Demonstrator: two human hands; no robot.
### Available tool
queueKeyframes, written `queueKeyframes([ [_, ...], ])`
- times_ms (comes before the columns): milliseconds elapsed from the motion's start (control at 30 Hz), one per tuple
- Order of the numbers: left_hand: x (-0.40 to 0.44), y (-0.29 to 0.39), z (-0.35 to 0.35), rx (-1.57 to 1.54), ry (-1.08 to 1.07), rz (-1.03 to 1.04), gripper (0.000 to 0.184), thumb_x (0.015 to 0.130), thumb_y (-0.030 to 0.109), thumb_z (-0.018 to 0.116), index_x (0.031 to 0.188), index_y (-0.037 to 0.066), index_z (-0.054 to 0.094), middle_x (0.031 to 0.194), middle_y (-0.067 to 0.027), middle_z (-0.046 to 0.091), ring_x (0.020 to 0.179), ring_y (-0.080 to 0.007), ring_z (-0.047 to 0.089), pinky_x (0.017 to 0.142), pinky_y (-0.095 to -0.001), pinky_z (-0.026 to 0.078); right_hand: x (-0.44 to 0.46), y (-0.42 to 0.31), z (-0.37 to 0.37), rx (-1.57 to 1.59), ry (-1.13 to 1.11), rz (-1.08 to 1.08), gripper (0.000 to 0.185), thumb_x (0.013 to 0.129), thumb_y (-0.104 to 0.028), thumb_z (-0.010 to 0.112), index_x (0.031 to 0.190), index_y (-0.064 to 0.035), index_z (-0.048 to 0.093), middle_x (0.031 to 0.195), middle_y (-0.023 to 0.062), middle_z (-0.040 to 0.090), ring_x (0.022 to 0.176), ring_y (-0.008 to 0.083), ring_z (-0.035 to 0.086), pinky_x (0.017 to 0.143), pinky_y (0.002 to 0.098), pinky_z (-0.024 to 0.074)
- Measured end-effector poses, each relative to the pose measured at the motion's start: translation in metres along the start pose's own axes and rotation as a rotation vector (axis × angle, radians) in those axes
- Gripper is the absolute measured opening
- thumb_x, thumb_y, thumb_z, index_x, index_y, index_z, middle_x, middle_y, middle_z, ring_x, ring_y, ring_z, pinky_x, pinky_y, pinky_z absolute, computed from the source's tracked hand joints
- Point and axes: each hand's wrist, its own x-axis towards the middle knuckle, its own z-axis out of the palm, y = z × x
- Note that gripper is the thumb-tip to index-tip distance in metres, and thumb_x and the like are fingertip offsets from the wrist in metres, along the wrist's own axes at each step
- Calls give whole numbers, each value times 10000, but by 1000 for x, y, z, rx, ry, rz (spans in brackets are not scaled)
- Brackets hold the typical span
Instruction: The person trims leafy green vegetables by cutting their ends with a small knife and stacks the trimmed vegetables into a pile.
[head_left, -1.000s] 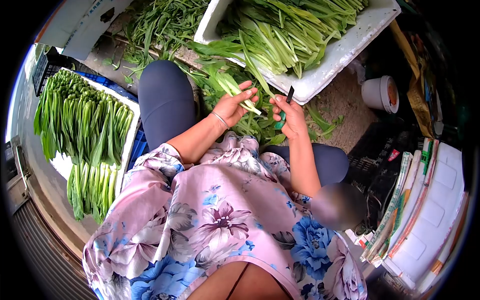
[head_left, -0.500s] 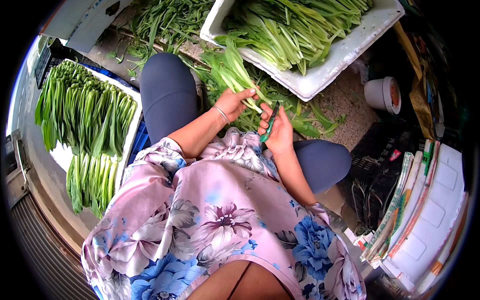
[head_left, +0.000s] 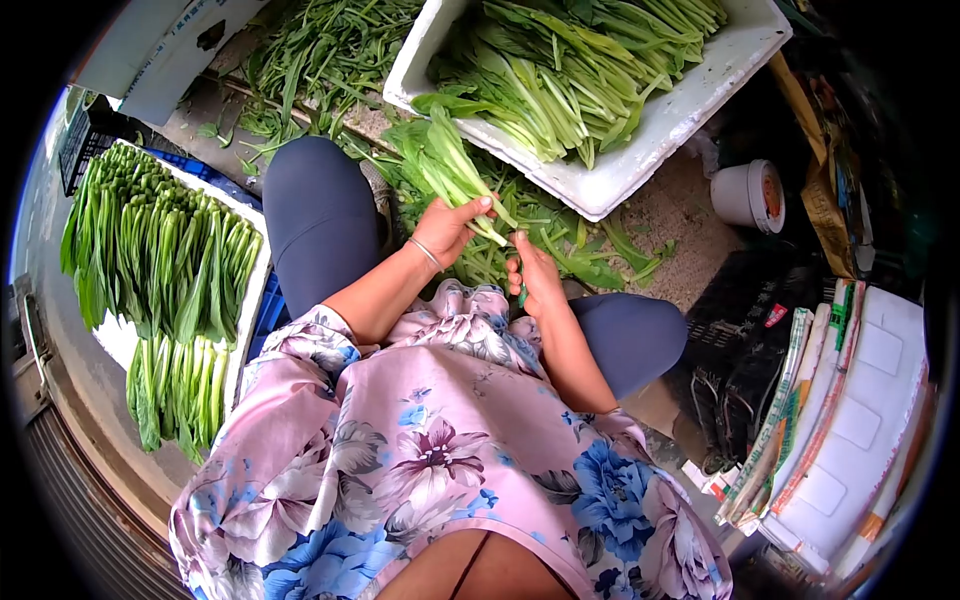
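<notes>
Tight quarters here! The left hand point(head_left: 443, 230) had its fingers wrapped around a bunch of leafy greens point(head_left: 440, 165), held above loose leaves point(head_left: 590, 268), between the left knee point(head_left: 320, 215) and the near edge of the white foam box point(head_left: 640, 178). The right hand point(head_left: 537, 275) curled around a green-handled knife point(head_left: 522, 293), mostly hidden, right by the stalk ends; whether they touched, I couldn't tell. Roomier ground: bare floor point(head_left: 690, 222) stretched from the box's corner toward the white bucket point(head_left: 738, 197).
</notes>
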Motion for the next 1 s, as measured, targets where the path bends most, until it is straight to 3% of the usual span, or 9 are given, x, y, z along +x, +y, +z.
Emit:
queueKeyframes([
  [100,-4,3,8,-9,-24,-17,190,797,46,579,979,25,530,979,-100,601,851,-195,580,758,-344,492,13,-34,-3,-189,131,-295,426,770,-370,638,1010,-34,533,665,12,522,445,46,398,359,182,285],
  [200,-9,11,20,-44,-72,-28,192,810,45,558,994,16,513,1024,-126,590,898,-222,584,783,-369,496,45,-80,-13,-177,318,-696,350,786,-191,625,1040,29,527,740,44,572,515,78,490,434,200,381],
  [333,-11,15,24,-59,-97,-24,206,810,41,554,1010,2,524,996,-111,592,915,-226,577,788,-378,494,59,-165,-8,-338,511,-920,230,788,-169,593,950,-7,586,747,62,590,607,164,568,559,261,454],
  [500,-13,21,32,-87,-87,4,358,802,27,559,1143,35,451,959,-89,591,916,-240,575,783,-358,484,89,-238,-6,-1012,901,-1253,215,796,-160,536,980,-77,610,868,124,615,784,261,597,666,356,467],
  [533,-13,21,32,-86,-88,5,358,802,27,559,1143,35,451,959,-89,591,916,-240,575,783,-358,484,87,-247,-2,-1011,901,-1254,215,796,-160,536,980,-77,610,868,124,615,784,261,597,666,356,467],
  [633,-10,19,30,-63,-86,-14,452,801,11,550,1223,53,393,933,-72,591,909,-228,576,794,-346,473,88,-265,-4,-1282,675,-657,314,776,-235,537,1074,-148,585,946,138,583,925,299,557,805,369,438],
  [733,-6,15,25,-84,-96,-28,441,798,5,552,1212,53,407,924,-73,593,897,-220,578,790,-344,473,91,-258,-6,-1305,867,-893,299,776,-232,539,1059,-146,586,1078,102,532,960,289,539,785,369,447],
  [900,-6,9,25,-114,-77,-59,426,791,-5,559,1193,51,429,910,-74,596,882,-217,581,783,-337,475,91,-265,9,-1298,565,-1238,342,736,-255,607,1062,-152,580,1061,92,533,940,259,545,780,359,451],
  [1000,-7,10,28,-117,-61,-56,415,785,-17,558,1180,36,438,903,-82,595,867,-219,583,783,-324,474,98,-271,24,-1586,531,-1025,321,740,-282,607,1033,-151,594,1074,85,527,933,275,545,778,364,452],
])
